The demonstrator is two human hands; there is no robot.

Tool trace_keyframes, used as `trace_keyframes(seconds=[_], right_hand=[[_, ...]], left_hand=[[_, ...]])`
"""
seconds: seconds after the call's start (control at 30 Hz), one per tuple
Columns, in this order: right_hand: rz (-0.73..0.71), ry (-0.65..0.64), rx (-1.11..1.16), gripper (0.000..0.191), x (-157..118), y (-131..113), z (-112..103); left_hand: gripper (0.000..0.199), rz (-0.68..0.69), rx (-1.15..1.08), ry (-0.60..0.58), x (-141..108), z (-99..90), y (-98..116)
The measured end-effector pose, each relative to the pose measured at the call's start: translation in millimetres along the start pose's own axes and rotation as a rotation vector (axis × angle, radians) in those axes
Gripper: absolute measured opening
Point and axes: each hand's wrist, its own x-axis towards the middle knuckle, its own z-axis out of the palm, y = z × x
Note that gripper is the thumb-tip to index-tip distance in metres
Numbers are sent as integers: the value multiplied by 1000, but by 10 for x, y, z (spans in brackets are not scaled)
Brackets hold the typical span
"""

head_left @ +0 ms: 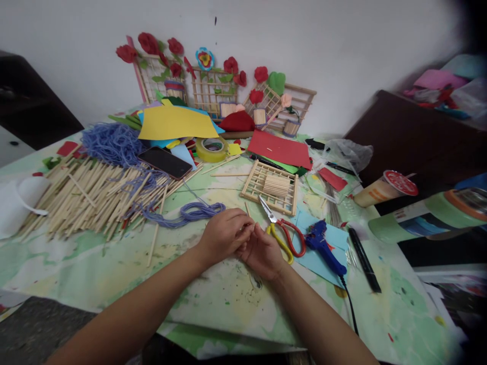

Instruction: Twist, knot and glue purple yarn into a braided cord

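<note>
At the near middle of the table (213, 299): left hand (224, 234), back upward, and right hand (266, 252), palm turned inward, in contact at the fingertips. Fingers of both hands bent and drawn together; cannot tell whether clamped on any small piece, the grip being hidden between the hands. Just beyond the left fingertips: slender stick (247, 208), partly visible; cannot tell whether touched. Immediately beside the right hand: scissors (274, 219) with red and yellow handles, blades pointing away toward the lattice frame (296, 193). Flat on the table beyond the hands: this same frame, built of sticks, with a stick panel (277, 186) lying over its middle. To the right of the scissors: blue glue gun (323, 246) on light-blue paper (310, 268), then black marker (364, 261). Just beyond the left hand: yarn coil (190, 214), purple-blue. Farther left: stick pile (91, 195), yarn heap (114, 144) and dark phone (165, 162). Toward the back: tape roll (201, 150), yellow sheet (177, 123) and red sheet (279, 148).
</note>
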Motion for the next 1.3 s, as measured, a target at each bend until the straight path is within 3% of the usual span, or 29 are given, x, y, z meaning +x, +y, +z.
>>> trace_keyframes(seconds=[0.3, 0.47, 0.6, 0.77, 1.07, 1.3], right_hand=[[-7, -34, -94, 32, -19, -11, 33], [-32, -120, -205, 32, -27, -21, 43], [-157, -73, -213, 30, -27, -59, 51], [-158, -6, -194, 30, -28, -101, 19], [-124, 32, -134, 27, -15, -39, -2], [-100, 43, -126, 28, -21, -50, 20]], left_hand=[[10, 17, 15, 52, -4, -13, -48], [9, -162, -20, 116, 68, -96, -104], [9, -275, -144, 109, 94, -103, -110], [11, -161, -264, -10, 29, -4, -53], [16, -95, -242, -27, -12, 31, -40], [18, 88, -46, -16, -2, -15, -18]])
